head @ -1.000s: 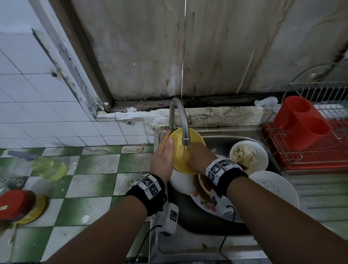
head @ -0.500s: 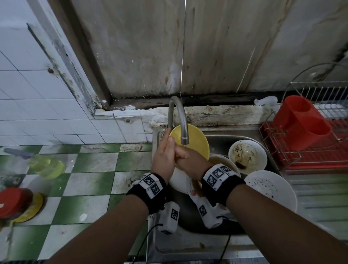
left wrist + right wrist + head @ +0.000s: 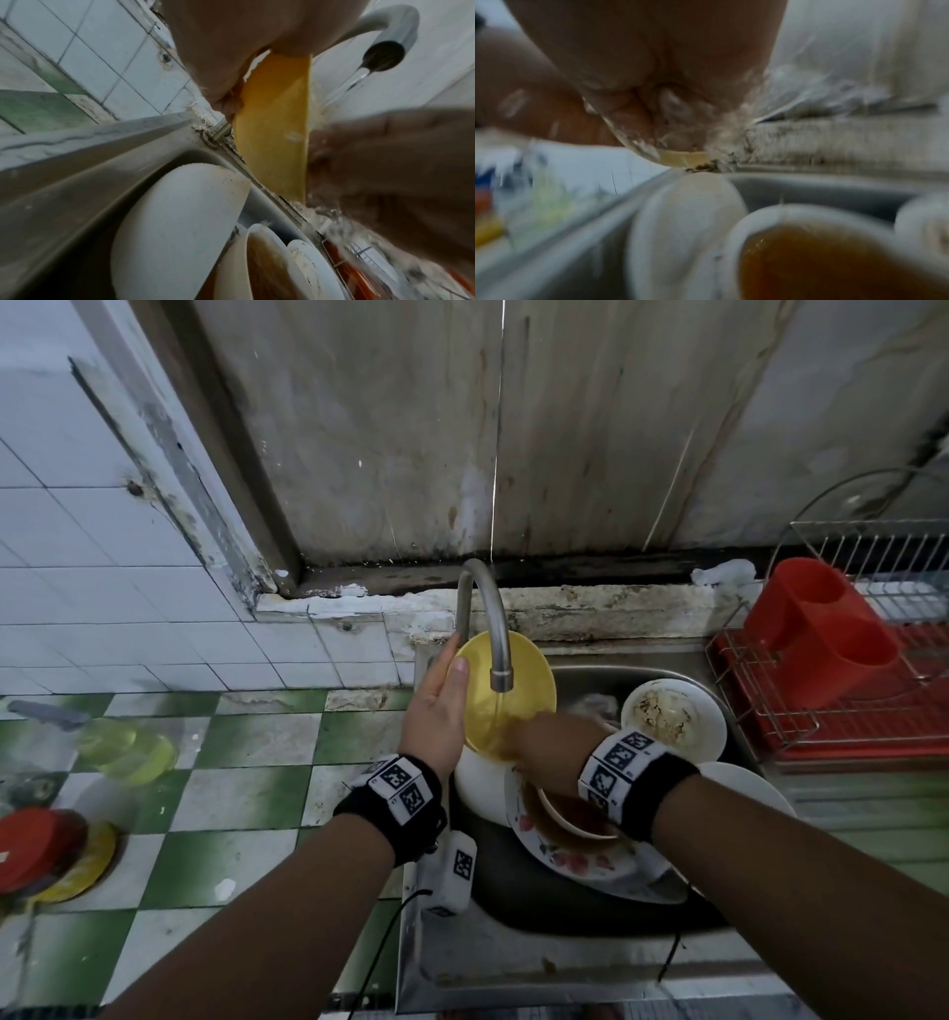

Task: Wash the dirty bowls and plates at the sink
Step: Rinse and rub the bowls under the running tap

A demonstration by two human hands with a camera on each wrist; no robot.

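Observation:
A yellow plate (image 3: 524, 680) stands tilted on edge under the tap (image 3: 493, 629), and water runs onto its face. My left hand (image 3: 436, 711) grips its left rim, thumb in front and fingers behind; the left wrist view shows the yellow plate (image 3: 275, 142) edge-on in that grip. My right hand (image 3: 544, 742) presses its wet fingers against the lower face of the plate in the stream. Below, in the sink (image 3: 513, 963), lie a white bowl (image 3: 477, 788), a flowered plate (image 3: 575, 860) bearing a small bowl of brown liquid (image 3: 565, 814), and a crusted white bowl (image 3: 667, 716).
Another white plate (image 3: 744, 788) leans at the sink's right edge. A wire drying rack (image 3: 847, 711) with a red cutlery holder (image 3: 821, 629) stands to the right. On the green-checked counter to the left lie a detergent bottle (image 3: 123, 747) and a red lid (image 3: 36, 855).
My right hand has slid from beside the left hand, near the plate's upper left, down to its lower face. The left hand keeps its grip.

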